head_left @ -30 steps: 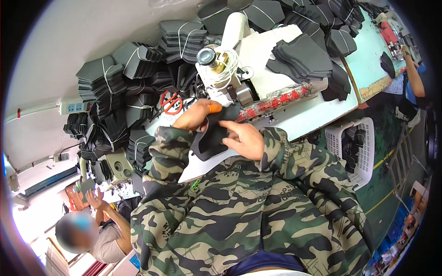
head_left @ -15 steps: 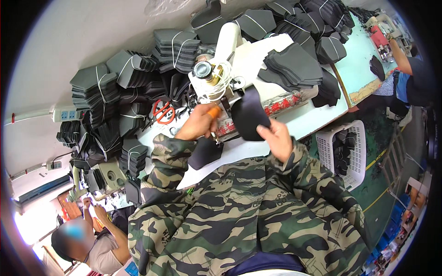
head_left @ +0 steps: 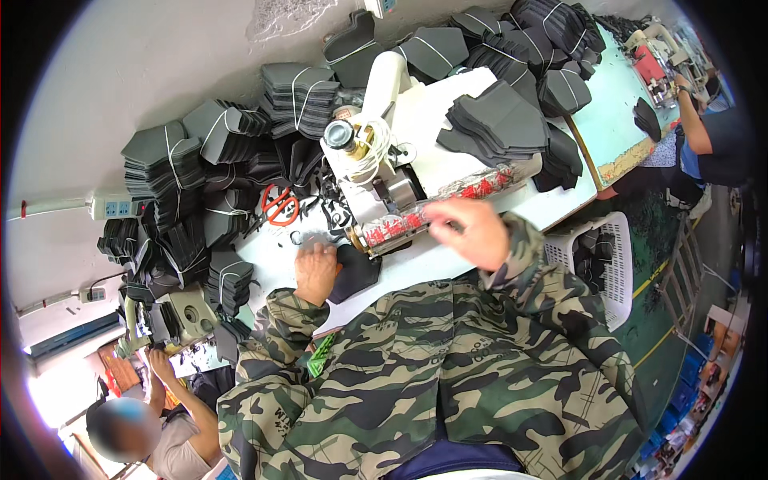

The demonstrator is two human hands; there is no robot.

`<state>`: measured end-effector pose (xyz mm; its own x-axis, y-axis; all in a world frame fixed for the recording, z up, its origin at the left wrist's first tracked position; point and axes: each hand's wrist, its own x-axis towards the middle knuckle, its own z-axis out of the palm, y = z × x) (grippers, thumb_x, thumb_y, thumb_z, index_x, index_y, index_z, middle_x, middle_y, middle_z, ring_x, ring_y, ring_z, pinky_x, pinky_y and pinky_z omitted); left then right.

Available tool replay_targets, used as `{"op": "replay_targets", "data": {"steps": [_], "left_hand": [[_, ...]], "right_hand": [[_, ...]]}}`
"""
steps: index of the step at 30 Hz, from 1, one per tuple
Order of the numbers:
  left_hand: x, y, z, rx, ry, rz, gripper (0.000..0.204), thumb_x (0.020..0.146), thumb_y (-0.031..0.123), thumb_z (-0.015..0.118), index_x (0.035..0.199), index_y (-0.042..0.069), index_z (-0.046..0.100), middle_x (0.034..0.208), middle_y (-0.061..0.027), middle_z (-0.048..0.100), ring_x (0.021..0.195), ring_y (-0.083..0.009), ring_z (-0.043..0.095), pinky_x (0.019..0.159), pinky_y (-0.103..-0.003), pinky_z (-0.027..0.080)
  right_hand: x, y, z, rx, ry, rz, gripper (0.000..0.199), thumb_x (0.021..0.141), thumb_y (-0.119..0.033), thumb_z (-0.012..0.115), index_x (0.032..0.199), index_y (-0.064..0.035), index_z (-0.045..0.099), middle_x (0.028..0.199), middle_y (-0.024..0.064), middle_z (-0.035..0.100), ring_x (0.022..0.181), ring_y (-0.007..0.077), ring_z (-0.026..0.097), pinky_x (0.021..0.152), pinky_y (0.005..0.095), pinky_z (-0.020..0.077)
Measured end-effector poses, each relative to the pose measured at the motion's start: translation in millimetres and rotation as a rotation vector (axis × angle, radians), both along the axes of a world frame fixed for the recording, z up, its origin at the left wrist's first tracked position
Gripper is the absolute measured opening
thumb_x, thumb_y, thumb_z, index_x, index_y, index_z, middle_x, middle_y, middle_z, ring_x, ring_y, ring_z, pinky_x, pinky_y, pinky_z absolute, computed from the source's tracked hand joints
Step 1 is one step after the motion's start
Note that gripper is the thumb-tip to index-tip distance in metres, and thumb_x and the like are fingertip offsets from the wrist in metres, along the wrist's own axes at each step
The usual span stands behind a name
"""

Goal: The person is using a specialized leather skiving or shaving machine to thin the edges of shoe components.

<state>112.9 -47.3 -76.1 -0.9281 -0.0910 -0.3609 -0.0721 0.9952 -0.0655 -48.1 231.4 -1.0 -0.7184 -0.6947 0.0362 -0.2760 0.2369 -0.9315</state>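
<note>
My left hand (head_left: 317, 270) rests low on the white worktable with its fingers curled in, against the left edge of a flat black cut piece (head_left: 357, 274). Whatever its fingers may hold is hidden. My right hand (head_left: 474, 234), slightly blurred, hovers at the front edge of the machine's bed; thumb and forefinger stand apart with nothing visible between them. The machine (head_left: 376, 172) has a round metal knob and a coil of white cord on top. Red-marked clear wrapping (head_left: 392, 230) covers its front edge. On its bed lies a pile of dark grey cut pieces (head_left: 504, 120).
Tied stacks of dark pieces (head_left: 164, 156) line the wall. Orange-handled scissors (head_left: 280, 206) lie among black scraps. A white plastic basket (head_left: 616, 268) with dark pieces stands on the floor at right. One person (head_left: 176, 416) works at lower left, another (head_left: 712, 148) at far right.
The black piece has left my right hand, which now sits lower at the bed's edge. My left hand has come down from the machine, and the orange item at its fingers no longer shows.
</note>
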Motion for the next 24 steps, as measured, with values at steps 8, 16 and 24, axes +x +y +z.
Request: {"op": "replay_targets", "data": {"steps": [8,16,24], "left_hand": [[-71.5,33.6,109.2,1.045,-0.44,0.177,0.018,0.092,0.018,0.053,0.097,0.002,0.058,0.067,-0.0091,0.059,0.044,-0.0143,0.057,0.044,-0.028,0.046],[-112.3,7.1,99.6,1.019,-0.449,0.574,0.029,0.094,0.021,0.045,0.101,-0.002,0.06,0.066,-0.0033,0.056,0.046,-0.0093,0.053,0.038,-0.024,0.043],[-126.3,31.5,84.3,1.124,-0.359,0.623,0.026,0.095,0.018,0.044,0.097,-0.005,0.055,0.059,-0.004,0.054,0.04,-0.0098,0.047,0.036,-0.023,0.039]], "right_hand": [[10.1,-17.2,-35.8,0.007,0.007,0.507,0.023,0.075,-0.008,0.062,0.097,-0.0048,0.065,0.108,0.0161,0.061,0.1,0.031,0.058,0.087,0.0377,0.0457],[13.8,-40.3,-26.7,0.124,-0.03,-0.063,0.028,0.074,-0.003,0.064,0.102,-0.0007,0.063,0.084,0.0109,0.062,0.059,0.0153,0.06,0.057,0.027,0.0484],[-24.3,-34.5,4.1,0.429,0.336,0.179,0.018,0.073,-0.013,0.058,0.088,-0.0092,0.065,0.083,0.0133,0.063,0.08,0.0344,0.061,0.067,0.0427,0.0481]]}}
